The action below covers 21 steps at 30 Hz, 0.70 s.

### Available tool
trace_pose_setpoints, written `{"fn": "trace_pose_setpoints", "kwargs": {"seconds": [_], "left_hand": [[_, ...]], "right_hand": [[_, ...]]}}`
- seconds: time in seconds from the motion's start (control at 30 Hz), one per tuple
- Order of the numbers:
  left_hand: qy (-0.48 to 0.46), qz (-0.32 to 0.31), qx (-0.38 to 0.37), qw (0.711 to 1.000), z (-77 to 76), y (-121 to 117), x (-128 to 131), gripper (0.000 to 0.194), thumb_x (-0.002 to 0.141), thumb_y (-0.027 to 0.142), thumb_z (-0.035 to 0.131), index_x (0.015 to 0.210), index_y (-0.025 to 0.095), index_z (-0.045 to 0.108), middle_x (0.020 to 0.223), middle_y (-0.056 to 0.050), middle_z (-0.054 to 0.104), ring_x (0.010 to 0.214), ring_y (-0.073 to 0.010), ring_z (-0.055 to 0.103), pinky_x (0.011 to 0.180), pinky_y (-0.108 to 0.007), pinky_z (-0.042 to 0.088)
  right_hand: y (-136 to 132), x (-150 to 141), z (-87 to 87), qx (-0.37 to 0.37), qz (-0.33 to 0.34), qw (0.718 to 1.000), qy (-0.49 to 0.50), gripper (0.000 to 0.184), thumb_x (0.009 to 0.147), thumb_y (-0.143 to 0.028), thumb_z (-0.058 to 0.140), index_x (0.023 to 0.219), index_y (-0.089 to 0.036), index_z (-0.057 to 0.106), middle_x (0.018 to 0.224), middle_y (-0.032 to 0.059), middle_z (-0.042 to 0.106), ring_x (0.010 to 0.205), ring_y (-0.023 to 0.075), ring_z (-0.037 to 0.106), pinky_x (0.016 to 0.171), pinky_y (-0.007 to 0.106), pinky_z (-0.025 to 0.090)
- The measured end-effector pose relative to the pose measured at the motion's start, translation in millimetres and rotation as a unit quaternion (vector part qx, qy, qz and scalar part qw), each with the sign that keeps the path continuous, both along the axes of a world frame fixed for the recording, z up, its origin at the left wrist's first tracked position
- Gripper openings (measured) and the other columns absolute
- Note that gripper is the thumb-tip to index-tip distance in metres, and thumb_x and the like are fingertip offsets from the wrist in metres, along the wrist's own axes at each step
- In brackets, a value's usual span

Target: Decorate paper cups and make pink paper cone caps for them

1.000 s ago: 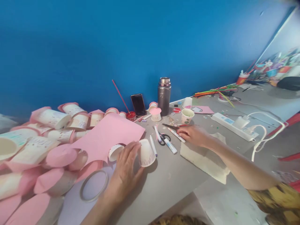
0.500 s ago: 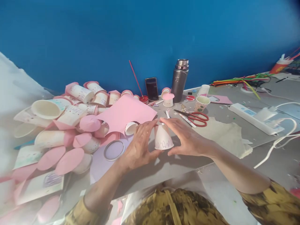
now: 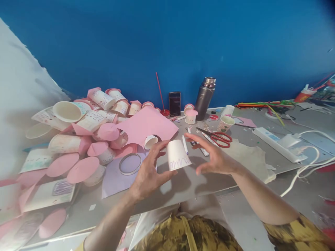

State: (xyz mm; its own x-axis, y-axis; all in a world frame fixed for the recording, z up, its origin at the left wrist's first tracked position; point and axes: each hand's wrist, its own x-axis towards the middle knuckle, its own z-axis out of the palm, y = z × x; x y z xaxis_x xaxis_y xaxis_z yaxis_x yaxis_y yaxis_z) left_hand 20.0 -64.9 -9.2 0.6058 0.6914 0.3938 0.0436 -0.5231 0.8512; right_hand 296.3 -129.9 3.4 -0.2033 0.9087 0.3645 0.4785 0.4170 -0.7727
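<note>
A white paper cup point(image 3: 178, 155), upside down and slightly tilted, has a purple scribbled line along its rim. My left hand point(image 3: 150, 169) holds it from the left, its thumb low by the rim. My right hand point(image 3: 213, 157) is on the cup's other side with fingers spread, apart from it and holding nothing. Behind that hand lie red-handled scissors point(image 3: 220, 137), a blue-tipped white marker point(image 3: 185, 144) and other pens, partly hidden by the fingers. Left of my left hand, a tape ring point(image 3: 130, 164) rests on purple paper point(image 3: 115, 183).
Many cups with pink paper are piled at left, beside a cut pink sheet point(image 3: 149, 122). At the back stand a phone point(image 3: 175, 104), a dark flask point(image 3: 205, 99) and a patterned cup point(image 3: 225, 123). A power strip point(image 3: 277, 144) with white cables lies right, near a beige cloth point(image 3: 246, 157).
My right hand has left the scissors on the table and come over to the cup, then drawn slightly away from it. My left hand has kept the cup and turned it a little.
</note>
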Motion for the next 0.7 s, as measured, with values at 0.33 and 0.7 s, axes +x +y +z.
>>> {"fn": "trace_pose_setpoints", "kwargs": {"seconds": [0.33, 0.7], "left_hand": [[0.041, 0.196, 0.113, 0.973, -17.4, -15.6, 1.7, 0.071, 0.079, 0.015, 0.071, 0.144, 0.026, 0.047, 0.142, -0.012, 0.051, 0.136, -0.0310, 0.051, 0.112, -0.051, 0.050], [0.074, 0.061, 0.135, 0.986, -13.1, -18.4, 1.7, 0.097, 0.083, 0.054, 0.083, 0.162, 0.030, 0.031, 0.154, -0.017, 0.046, 0.145, -0.0388, 0.046, 0.118, -0.058, 0.043]], "right_hand": [[8.9, 5.7, -8.5, 0.008, -0.172, 0.976, -0.135, 0.022, 0.093, -0.038, 0.065, 0.104, -0.023, 0.077, 0.095, 0.0061, 0.080, 0.074, 0.0220, 0.072, 0.072, 0.036, 0.060], [2.1, -33.2, -2.6, 0.033, 0.038, 0.990, -0.129, 0.095, 0.092, -0.037, 0.076, 0.169, -0.037, 0.020, 0.161, 0.0106, 0.051, 0.151, 0.0346, 0.045, 0.122, 0.057, 0.041]]}}
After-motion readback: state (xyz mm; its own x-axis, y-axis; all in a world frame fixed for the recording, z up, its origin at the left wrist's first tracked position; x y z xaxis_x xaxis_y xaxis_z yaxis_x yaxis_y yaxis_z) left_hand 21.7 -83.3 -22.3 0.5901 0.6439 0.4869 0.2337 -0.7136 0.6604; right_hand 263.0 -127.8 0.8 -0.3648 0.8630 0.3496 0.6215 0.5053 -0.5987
